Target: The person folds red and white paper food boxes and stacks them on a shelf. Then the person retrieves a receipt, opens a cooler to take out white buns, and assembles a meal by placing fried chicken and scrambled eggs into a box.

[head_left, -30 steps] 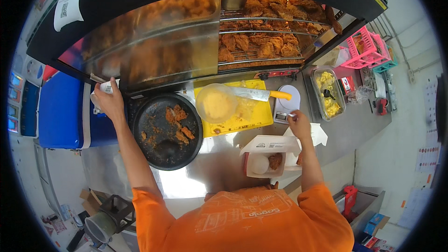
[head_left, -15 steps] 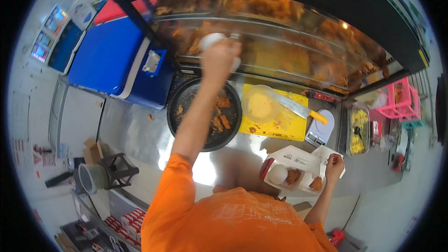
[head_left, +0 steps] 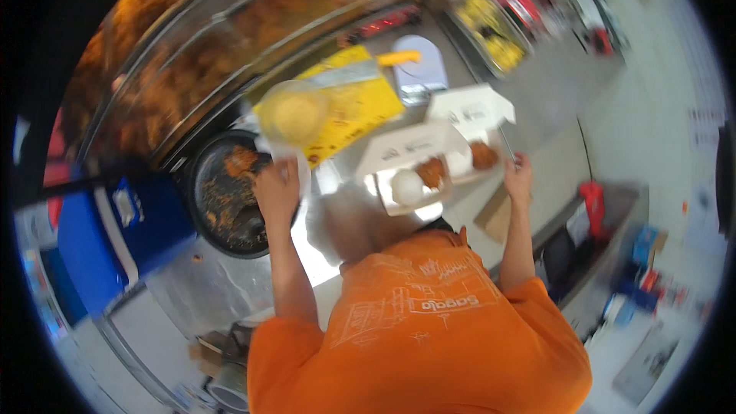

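My left hand (head_left: 278, 190) is over the right rim of a round black pan (head_left: 201, 207), closed on a white, thin, sheet-like thing (head_left: 304, 178), blurred by motion. Crumbs and a browned fried piece (head_left: 240, 161) lie in the pan. My right hand (head_left: 519, 175) is closed on a thin, metal-looking utensil (head_left: 507, 144) whose kind I cannot make out, just beside the right box. Two open white boxes (head_left: 410, 147) stand side by side in front of me. Each holds a white rice mound (head_left: 406, 187) and a piece of fried chicken (head_left: 432, 173).
Behind the pan lies a yellow cutting board (head_left: 364, 107) bearing a translucent bowl (head_left: 293, 113) and a yellow-handled knife (head_left: 399, 57). A white scale (head_left: 420, 69) and a tray of yellow food (head_left: 491, 31) stand farther right. A blue cooler (head_left: 123, 230) borders the pan's left.
My view has turned to the right. My left hand has come back from the display case to the pan's right rim, the white thing still in it. My right hand stays near the boxes.
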